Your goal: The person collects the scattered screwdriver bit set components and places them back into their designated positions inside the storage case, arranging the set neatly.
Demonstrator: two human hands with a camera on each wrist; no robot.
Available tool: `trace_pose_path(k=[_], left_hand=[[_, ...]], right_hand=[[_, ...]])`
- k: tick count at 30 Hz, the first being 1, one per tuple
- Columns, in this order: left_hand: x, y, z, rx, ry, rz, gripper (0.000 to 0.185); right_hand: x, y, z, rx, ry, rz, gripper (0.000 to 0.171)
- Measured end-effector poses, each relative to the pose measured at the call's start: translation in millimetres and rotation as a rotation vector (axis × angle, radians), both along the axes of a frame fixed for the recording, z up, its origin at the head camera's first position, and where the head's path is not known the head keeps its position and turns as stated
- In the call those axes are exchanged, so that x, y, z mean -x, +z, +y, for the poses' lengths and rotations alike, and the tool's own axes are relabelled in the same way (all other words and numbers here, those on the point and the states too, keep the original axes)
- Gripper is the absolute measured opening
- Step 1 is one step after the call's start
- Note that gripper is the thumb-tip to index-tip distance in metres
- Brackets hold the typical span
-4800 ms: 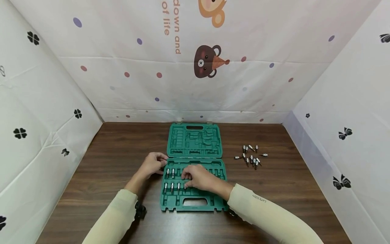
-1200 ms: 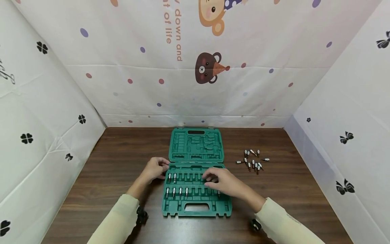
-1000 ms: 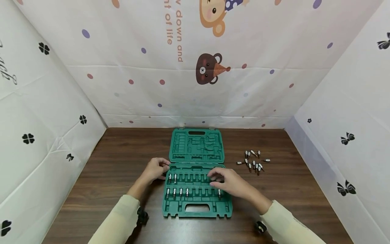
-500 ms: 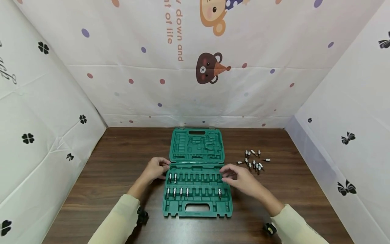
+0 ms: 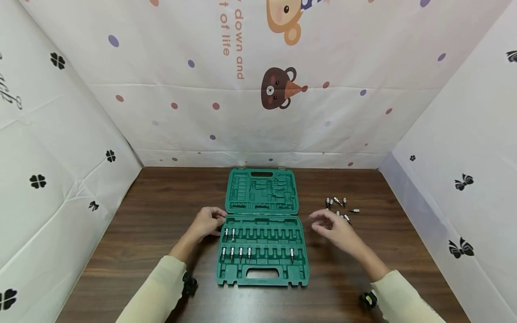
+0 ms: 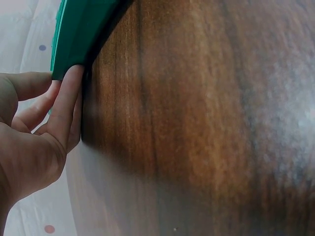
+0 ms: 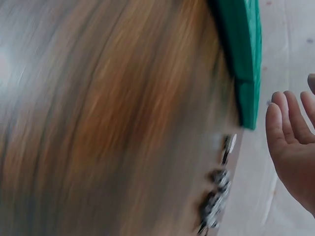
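A green plastic tool case (image 5: 238,272) lies opened flat, its lid away from me. Short silver bit sockets stand in its slots: two in the back row at the left, several in the front row, including a bit socket (image 5: 292,255) on its own at the right. My left hand (image 5: 204,222) holds the case's left edge near the hinge, thumb and fingers at its corner in the left wrist view. My right hand (image 5: 334,228) hovers right of the case, fingers loosely bent and nothing between them. Past it lies a group of loose bit sockets (image 5: 337,201), partly hidden by that hand.
The case stands on a dark wooden table (image 5: 173,193). A white printed cloth (image 5: 226,121) rises behind the table and at both sides. In the right wrist view, loose bit sockets (image 7: 216,196) lie blurred just beyond the case's corner.
My right hand has left the case's slots and moved right toward the loose bit sockets. A bit socket now shows at the front row's right. The left hand has stayed at the edge.
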State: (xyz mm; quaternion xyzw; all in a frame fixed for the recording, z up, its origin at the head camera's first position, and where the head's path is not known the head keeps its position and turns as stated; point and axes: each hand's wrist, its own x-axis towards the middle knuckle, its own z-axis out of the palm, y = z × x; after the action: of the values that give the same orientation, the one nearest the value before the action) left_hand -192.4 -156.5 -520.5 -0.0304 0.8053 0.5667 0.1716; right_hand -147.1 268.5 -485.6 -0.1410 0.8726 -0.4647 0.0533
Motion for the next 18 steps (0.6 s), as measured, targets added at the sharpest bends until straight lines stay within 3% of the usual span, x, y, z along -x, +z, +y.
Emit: trace_pose_path(k=[10, 18], left_hand=[[0.2, 0.5, 0, -0.014, -0.003, -0.004, 0.019], [0.3, 1.2, 1, -0.016, 0.006, -0.012, 0.018]], right_hand=[[7.1, -12.8, 37, -0.040, -0.140, 0.065, 0.026], [9.3, -16.5, 67, -0.212, -0.222, 0.142, 0.030]])
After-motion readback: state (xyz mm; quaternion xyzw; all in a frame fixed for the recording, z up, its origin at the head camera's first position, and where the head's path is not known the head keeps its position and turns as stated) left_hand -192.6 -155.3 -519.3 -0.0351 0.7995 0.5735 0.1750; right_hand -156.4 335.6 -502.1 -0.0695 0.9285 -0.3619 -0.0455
